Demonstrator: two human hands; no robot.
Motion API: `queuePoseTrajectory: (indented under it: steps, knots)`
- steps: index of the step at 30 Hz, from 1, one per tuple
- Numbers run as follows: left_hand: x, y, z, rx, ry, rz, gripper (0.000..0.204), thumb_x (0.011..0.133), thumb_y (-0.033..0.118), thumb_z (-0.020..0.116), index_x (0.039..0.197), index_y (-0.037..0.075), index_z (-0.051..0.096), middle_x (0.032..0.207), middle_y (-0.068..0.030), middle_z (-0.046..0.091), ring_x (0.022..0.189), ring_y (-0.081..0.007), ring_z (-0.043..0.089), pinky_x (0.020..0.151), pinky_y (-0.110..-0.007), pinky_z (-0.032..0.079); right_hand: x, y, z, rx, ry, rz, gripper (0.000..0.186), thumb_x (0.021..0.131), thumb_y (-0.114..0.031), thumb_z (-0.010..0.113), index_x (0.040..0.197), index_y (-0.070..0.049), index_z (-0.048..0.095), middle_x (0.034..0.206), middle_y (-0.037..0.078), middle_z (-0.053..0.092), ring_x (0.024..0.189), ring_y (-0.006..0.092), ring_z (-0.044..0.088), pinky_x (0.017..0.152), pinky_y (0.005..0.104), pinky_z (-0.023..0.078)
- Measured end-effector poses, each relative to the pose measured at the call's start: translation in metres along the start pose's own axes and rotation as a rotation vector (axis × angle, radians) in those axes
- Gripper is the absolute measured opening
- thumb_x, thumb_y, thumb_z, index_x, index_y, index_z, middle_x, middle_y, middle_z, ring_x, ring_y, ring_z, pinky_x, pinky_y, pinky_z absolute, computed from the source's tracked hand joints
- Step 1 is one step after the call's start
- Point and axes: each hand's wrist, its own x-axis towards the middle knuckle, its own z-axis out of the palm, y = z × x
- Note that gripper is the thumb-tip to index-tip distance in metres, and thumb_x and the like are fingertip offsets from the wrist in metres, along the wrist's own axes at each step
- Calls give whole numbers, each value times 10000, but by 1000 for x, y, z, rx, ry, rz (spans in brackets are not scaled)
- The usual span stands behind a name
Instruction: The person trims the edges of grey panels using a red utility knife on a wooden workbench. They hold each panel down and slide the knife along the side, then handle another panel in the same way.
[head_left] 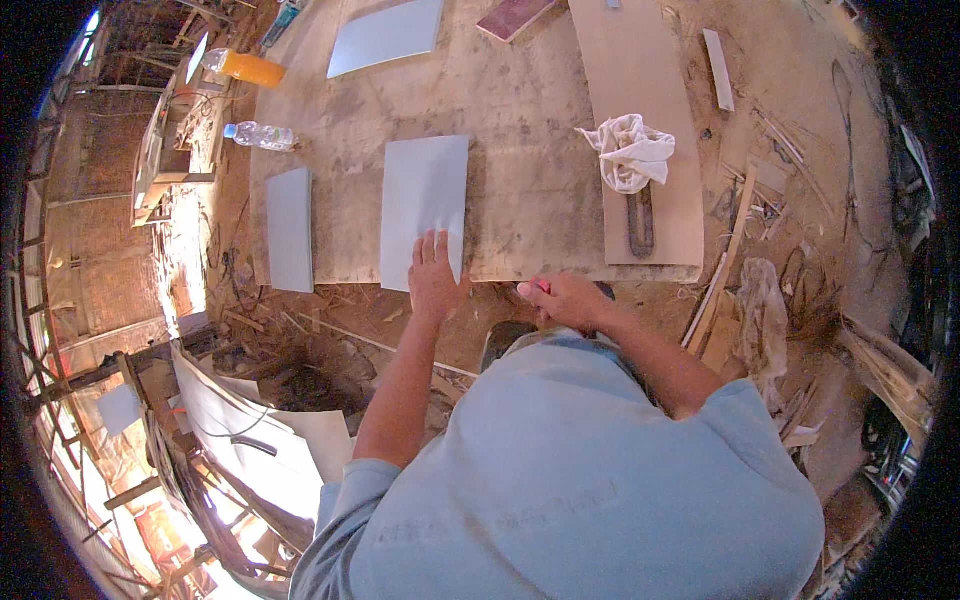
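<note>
A light grey rectangular panel (424,185) lies at the near edge of the worktable (535,190). My left hand (437,282) rests on its lower right part, fingers stretched out and flat. Just right of it, at the table's edge, my right hand (572,301) is closed round a small red object (542,286). Most of that object is hidden in the fingers, so its kind does not show. A second, narrower grey panel (290,228) lies to the left, and another grey panel (386,38) is at the far side.
A crumpled white cloth (632,152) and a dark slotted metal tool (641,225) lie on a long brown board (668,225) at right. A water bottle (262,136) and an orange drink bottle (250,69) are at left. Wood scraps (722,270) litter the ground on the right.
</note>
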Motion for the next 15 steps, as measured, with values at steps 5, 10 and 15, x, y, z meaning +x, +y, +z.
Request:
queuePoseTrajectory:
  steps: [5,10,15]
  knots:
    - [1,-17,11,48,-47,59,932,824,299,747,1583,79,254,1609,-217,282,1479,-406,284,1184,-501,340,-9,-26,-43,-28,11,26,596,1007,-589,472,947,-63,745,742,166,689,689,318,677,686,467,510]
    - [-8,-26,16,-60,-73,28,902,817,291,748,1551,16,303,1597,-248,295,1473,-405,295,1215,-485,284,-36,-49,-111,243,78,36,540,1044,-502,478,960,-42,748,701,62,658,609,154,613,608,317,507]
    - [-45,-25,27,-692,514,-496,664,832,148,740,1413,14,449,1419,-214,467,1294,-367,491,1094,-503,403,-73,-7,-178,902,298,-137,520,1056,-525,447,1012,-68,692,756,61,666,661,177,652,614,319,544]
